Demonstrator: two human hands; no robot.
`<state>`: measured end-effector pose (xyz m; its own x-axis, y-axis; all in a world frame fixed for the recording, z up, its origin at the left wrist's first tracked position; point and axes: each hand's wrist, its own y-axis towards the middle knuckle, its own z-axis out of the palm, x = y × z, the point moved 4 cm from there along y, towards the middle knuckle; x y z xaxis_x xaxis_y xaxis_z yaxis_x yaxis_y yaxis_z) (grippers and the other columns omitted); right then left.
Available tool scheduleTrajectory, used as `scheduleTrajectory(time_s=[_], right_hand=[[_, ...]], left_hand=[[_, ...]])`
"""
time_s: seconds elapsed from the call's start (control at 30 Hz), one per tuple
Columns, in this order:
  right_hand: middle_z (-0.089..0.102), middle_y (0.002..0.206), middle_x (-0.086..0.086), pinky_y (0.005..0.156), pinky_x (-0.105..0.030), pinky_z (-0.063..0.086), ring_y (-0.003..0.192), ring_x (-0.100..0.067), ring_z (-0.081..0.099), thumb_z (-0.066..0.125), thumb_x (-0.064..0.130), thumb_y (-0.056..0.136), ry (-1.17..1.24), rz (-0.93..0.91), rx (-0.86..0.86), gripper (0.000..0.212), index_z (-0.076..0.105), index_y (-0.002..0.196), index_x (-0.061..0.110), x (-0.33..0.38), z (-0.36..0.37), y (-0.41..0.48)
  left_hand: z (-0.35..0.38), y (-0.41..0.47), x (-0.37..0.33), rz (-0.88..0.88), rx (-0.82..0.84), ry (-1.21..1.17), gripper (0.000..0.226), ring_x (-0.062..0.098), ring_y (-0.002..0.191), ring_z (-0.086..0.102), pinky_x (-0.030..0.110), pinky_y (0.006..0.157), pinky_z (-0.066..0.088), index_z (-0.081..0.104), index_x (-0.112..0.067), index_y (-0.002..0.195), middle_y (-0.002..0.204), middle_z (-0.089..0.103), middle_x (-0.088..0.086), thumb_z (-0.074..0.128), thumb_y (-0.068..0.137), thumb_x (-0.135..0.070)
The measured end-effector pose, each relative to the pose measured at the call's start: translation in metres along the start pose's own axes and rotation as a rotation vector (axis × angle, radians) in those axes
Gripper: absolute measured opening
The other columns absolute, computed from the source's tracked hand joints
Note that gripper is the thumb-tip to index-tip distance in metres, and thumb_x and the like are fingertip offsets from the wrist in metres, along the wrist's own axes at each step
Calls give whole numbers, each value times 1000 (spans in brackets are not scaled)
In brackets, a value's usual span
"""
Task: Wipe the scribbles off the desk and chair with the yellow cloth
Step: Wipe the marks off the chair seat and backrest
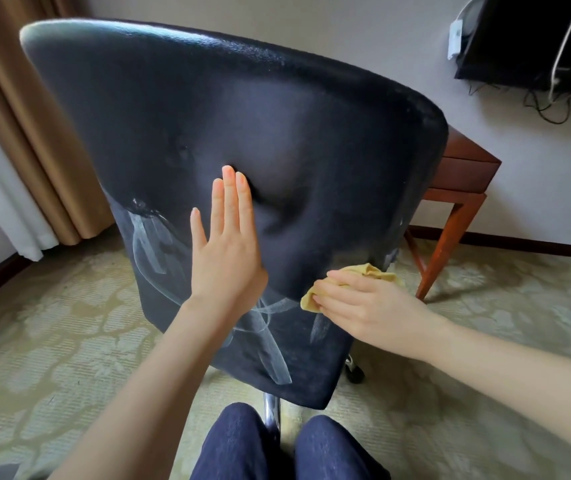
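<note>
The dark back of an office chair (pixel 208 116) fills the middle of the view, facing me. White scribbles (pixel 270 327) smear its lower part, with more at the lower left (pixel 149 237). My left hand (pixel 225 244) presses flat on the chair back with straight fingers, denting the padding. My right hand (pixel 370 306) presses the yellow cloth (pixel 311 296) against the lower right of the chair back, fingers laid over it. Most of the cloth is hidden under that hand.
A reddish wooden desk (pixel 467 168) stands behind the chair on the right, against the wall. A dark screen (pixel 533 39) with dangling cables hangs above it. Curtains (pixel 10 133) hang at the left. Patterned carpet covers the floor. My knees (pixel 291 448) are at the bottom.
</note>
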<state>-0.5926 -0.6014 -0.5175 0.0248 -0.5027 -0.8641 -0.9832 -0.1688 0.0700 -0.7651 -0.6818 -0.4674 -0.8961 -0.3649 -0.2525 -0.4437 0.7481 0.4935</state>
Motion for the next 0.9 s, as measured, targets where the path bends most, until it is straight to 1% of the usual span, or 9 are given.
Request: scheduleTrajectory(time_s=[0.07,0.17,0.3,0.4,0.5,0.6,0.7,0.8,0.9], right_hand=[[62,126,-8,113,-42,28,121,-25,54,59,6,87,-18,17,-31,34,64,121,7,-18,-11,0],[61,127,-9,113,-46,24,122,-27,54,46,-2,90,-66,57,-96,37,64,122,8,-54,-32,3],[60,128,-8,110,-46,27,122,-28,53,47,0,94,-156,128,-182,34,61,124,8,-89,-56,16],[60,129,-4,106,-44,33,120,-25,55,48,4,96,-189,239,-260,33,61,125,13,-98,-67,30],[59,130,-1,105,-42,33,123,-23,53,41,8,99,-162,371,-296,35,60,127,15,-95,-67,48],[59,131,0,105,-41,31,123,-21,54,35,8,100,-125,436,-295,38,60,128,16,-84,-56,68],[57,134,1,107,-40,27,125,-18,51,29,9,101,-102,469,-271,42,58,131,17,-69,-43,83],[48,143,1,110,-40,23,132,-17,44,22,9,101,-105,508,-215,46,48,139,16,-53,-31,90],[44,146,0,112,-41,21,134,-17,40,21,10,101,-100,560,-205,47,42,143,15,-47,-29,90]], left_hand=[[-1,0,0,8,18,-7,98,25,144,-21,49,116,4,-33,-10,138,153,-32,8,42,77,4],[-3,-1,3,15,36,-31,97,24,144,-21,49,116,5,-27,-10,145,153,-32,6,43,79,2],[-5,-2,3,38,63,-70,97,22,143,-24,47,117,4,-26,-12,145,144,-42,-1,46,81,0],[-7,-2,5,69,77,-112,100,15,139,-28,45,117,4,-26,-14,145,142,-42,-5,49,81,-1],[-10,0,12,106,79,-122,98,8,135,-29,43,117,4,-22,-18,147,144,-39,-9,47,80,2],[-17,1,20,149,114,-95,96,5,135,-28,40,117,2,-22,-23,148,144,-39,-12,43,82,3],[-23,1,24,174,124,-41,93,6,140,-22,40,117,1,-21,-23,149,146,-36,-13,41,84,1],[-26,1,25,176,135,0,91,10,145,-15,40,118,1,-21,-21,149,148,-35,-11,41,85,-1],[-26,0,26,157,145,11,90,9,143,-20,38,117,-3,-23,-22,148,146,-38,-11,41,88,-2]])
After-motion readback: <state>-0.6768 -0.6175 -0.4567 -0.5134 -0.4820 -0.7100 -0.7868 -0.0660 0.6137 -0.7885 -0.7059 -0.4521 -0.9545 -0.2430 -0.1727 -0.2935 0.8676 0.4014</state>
